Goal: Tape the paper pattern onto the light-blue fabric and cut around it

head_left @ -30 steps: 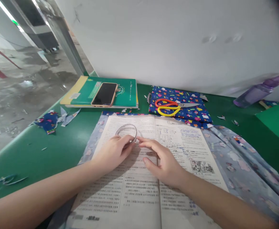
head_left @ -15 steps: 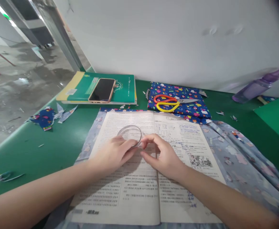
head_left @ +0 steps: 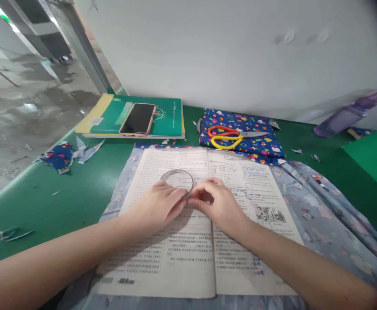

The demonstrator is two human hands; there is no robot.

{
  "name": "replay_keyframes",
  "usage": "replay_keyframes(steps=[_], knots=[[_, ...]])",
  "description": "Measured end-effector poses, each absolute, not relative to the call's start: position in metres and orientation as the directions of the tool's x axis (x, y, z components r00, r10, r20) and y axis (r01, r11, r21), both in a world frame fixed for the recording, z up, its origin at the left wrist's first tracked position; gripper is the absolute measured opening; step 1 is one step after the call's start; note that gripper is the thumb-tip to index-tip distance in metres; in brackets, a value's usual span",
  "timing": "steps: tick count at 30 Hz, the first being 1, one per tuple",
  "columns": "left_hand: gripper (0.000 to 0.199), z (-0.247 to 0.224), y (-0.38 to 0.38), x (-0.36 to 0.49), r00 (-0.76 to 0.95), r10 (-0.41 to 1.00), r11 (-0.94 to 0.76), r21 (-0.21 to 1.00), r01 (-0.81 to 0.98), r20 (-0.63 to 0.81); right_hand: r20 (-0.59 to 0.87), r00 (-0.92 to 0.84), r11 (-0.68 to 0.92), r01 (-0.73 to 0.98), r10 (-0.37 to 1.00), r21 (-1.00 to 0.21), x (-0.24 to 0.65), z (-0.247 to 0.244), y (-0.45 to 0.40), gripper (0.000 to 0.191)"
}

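Only got the head view here, so: the left hand [head_left: 152, 206] is clamped on a thin grey ring [head_left: 177, 171], thumb and fingers around its lower part. The right hand [head_left: 225, 209] has thumb and fingertips together at the ring's 5 o'clock edge, but I can't tell if anything's pinched between them. Room-wise, both are over an open book [head_left: 188, 267] on a pale patterned sheet [head_left: 320, 211], and the bare green table [head_left: 88, 193] opens up at 9 o'clock before its edge drops to the floor. A white wall [head_left: 208, 51] blocks off 12. From the ring, the phone [head_left: 138, 119] sits on a green book [head_left: 172, 116] at 11, and scissors [head_left: 242, 135] lie on a folded blue sheet [head_left: 259, 122] at 2, near enough but touching neither hand. As for the ring itself, it's over the left page, its loop showing at 1 o'clock from the left hand and 10 to 11 from the right fingertips.
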State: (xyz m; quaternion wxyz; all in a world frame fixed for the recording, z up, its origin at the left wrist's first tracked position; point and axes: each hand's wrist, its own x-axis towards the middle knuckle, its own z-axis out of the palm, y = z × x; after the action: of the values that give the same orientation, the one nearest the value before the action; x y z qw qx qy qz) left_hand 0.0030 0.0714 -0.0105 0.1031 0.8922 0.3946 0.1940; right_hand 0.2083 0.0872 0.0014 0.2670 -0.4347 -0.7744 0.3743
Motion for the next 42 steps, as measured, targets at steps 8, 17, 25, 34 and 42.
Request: replay_keyframes(steps=[8,17,25,34,42], knots=[[0.023,-0.014,0.072,0.001,0.616,0.729,-0.684,0.347,0.641,0.298,0.212,-0.566,0.512,0.447,0.797,-0.733,0.211,-0.005,0.088,0.007],[0.014,-0.013,0.069,0.003,0.63,0.691,-0.722,0.309,0.619,0.354,0.323,-0.592,0.641,0.47,0.739,-0.607,0.208,-0.002,0.083,0.012],[0.012,-0.01,0.067,0.003,0.629,0.669,-0.741,0.28,0.611,0.397,0.339,-0.578,0.644,0.476,0.742,-0.599,0.207,-0.004,0.082,0.009],[0.013,-0.007,0.067,0.005,0.648,0.62,-0.779,0.244,0.578,0.443,0.434,-0.602,0.733,0.448,0.67,-0.512,0.208,-0.003,0.079,0.016],[0.014,-0.003,0.061,0.006,0.593,0.619,-0.777,0.296,0.555,0.515,0.616,-0.688,0.889,0.455,0.384,-0.047,0.21,0.006,0.071,0.017]])
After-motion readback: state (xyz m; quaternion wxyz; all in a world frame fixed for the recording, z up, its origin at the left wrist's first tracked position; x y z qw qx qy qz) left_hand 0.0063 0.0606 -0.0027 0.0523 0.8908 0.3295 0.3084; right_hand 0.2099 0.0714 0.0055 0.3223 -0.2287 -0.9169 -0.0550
